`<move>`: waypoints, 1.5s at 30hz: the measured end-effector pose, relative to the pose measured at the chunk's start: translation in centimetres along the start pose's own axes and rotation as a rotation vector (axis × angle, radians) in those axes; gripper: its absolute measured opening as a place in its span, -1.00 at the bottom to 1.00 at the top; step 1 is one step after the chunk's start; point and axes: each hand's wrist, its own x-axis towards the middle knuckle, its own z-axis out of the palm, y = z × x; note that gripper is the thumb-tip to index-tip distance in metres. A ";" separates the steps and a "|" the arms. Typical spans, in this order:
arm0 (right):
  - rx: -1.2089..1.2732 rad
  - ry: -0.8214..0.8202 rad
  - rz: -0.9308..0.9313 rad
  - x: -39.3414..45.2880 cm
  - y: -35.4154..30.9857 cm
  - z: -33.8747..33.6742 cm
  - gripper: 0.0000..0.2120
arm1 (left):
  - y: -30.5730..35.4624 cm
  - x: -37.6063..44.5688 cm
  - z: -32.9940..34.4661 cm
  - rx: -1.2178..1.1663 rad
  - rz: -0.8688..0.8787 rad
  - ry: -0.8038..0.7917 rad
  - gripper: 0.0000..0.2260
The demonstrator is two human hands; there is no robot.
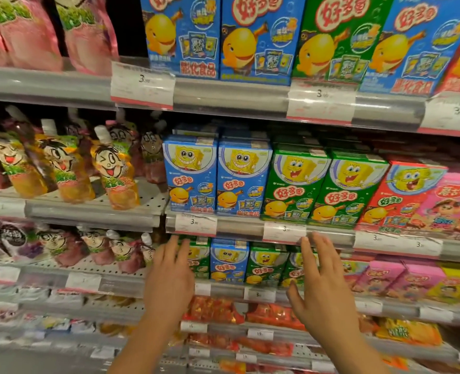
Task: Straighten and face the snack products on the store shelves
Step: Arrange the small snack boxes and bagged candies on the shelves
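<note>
Reaching with fingers spread and empty, left hand (169, 276) and right hand (323, 279) near lower-centre snack boxes (228, 261); middle-shelf boxes (243, 179) above already look faced.

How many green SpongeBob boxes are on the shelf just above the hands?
2. The left green box stands beside the blue boxes; the right green box stands next to the red box. More may be hidden behind them.
</note>
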 end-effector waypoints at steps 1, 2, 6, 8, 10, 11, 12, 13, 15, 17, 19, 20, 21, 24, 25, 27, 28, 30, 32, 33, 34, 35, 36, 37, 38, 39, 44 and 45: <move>0.001 0.002 0.000 0.0 0.0 0.0 -0.10 | 0.0 0.2 -0.1 0.034 -0.009 -0.019 -0.39; 0.004 0.004 -0.006 0.0 0.1 -0.1 -0.10 | 0.0 0.3 0.0 0.056 -0.015 -0.034 -0.38; 0.043 -0.012 -0.045 -0.2 0.8 -0.4 -0.11 | 0.0 -0.6 0.5 0.063 -0.034 -0.031 -0.45; 0.067 -0.034 -0.044 -0.2 0.8 -0.6 -0.12 | 0.1 -1.1 0.4 0.063 -0.045 -0.027 -0.53; 0.082 -0.044 -0.033 -0.2 0.6 -0.6 -0.15 | 0.0 -1.3 0.2 0.059 -0.044 -0.010 -0.55; 0.086 -0.044 -0.029 -0.2 0.6 -0.6 -0.17 | 0.0 -1.2 0.0 0.056 -0.042 0.000 -0.55; 0.088 -0.043 -0.028 -0.2 0.6 -0.6 -0.19 | 0.0 -1.1 -0.2 0.054 -0.039 0.005 -0.55; 0.089 -0.043 -0.029 -0.2 0.6 -0.6 -0.21 | 0.0 -1.0 -0.5 0.056 -0.033 0.013 -0.55; 0.081 -0.045 -0.028 -0.2 0.8 -0.6 -0.24 | -0.2 -1.0 -0.8 0.061 -0.013 0.027 -0.51; 0.082 -0.041 -0.031 -0.2 1.0 -0.5 -0.23 | -0.5 -1.0 -1.0 0.071 0.017 0.011 -0.38; 0.096 -0.034 -0.040 -0.2 1.2 -0.4 -0.20 | -0.9 -1.0 -1.1 0.099 0.036 -0.026 -0.22; 0.102 -0.029 -0.045 -0.2 1.3 -0.4 -0.18 | -1.0 -1.1 -1.3 0.119 0.044 -0.037 -0.19; 0.107 -0.025 -0.053 -0.1 1.4 -0.5 -0.15 | -1.0 -1.2 -1.6 0.141 0.060 -0.036 -0.21; 0.105 -0.028 -0.066 -0.1 1.5 -0.7 -0.09 | -1.0 -1.4 -3.0 0.161 0.111 0.003 -0.34; 0.097 -0.028 -0.069 -0.1 1.5 -0.7 -0.08 | -1.0 -1.4 -3.8 0.142 0.126 0.012 -0.38; 0.081 -0.030 -0.070 -0.1 1.6 -0.8 -0.07 | -0.9 -1.1 -5.5 0.095 0.153 -0.013 -0.44; 0.077 -0.032 -0.071 0.0 1.7 -0.8 -0.06 | -0.7 -0.9 -6.4 0.071 0.158 -0.035 -0.47; 0.079 -0.029 -0.079 -0.1 1.7 -0.8 -0.05 | -0.1 -0.3 -8.8 -0.002 0.155 -0.048 -0.51; 0.078 -0.037 -0.087 -0.2 1.7 -0.7 -0.05 | 1.3 0.1 -11.6 -0.160 0.192 -0.036 -0.54; 0.074 -0.036 -0.090 -0.2 1.7 -0.7 -0.06 | 2.3 0.2 -13.1 -0.240 0.227 -0.017 -0.56; 0.075 -0.029 -0.093 -0.1 1.8 -0.7 -0.06 | 3.3 0.4 -14.5 -0.303 0.261 0.015 -0.57; 0.079 -0.024 -0.096 0.0 1.9 -0.7 -0.06 | 4.2 0.6 -15.8 -0.351 0.295 0.061 -0.58; 0.084 -0.033 -0.099 0.1 2.0 -0.8 -0.06 | 5.2 0.9 -16.9 -0.391 0.334 0.113 -0.59; 0.082 -0.041 -0.107 0.2 2.1 -0.8 -0.06 | 6.3 1.3 -17.9 -0.427 0.374 0.161 -0.61; 0.075 -0.048 -0.119 0.3 2.2 -0.8 -0.07 | 7.2 1.9 -18.7 -0.454 0.413 0.199 -0.62; 0.072 -0.059 -0.130 0.3 2.3 -0.8 -0.07 | 8.3 2.5 -19.4 -0.467 0.451 0.224 -0.64; 0.130 -0.178 -0.130 0.6 2.8 -1.8 -0.13 | 13.0 6.1 -21.1 -0.433 0.596 0.247 -0.63; 0.172 -0.195 -0.146 0.5 3.0 -2.6 -0.16 | 13.8 6.8 -21.1 -0.432 0.603 0.234 -0.63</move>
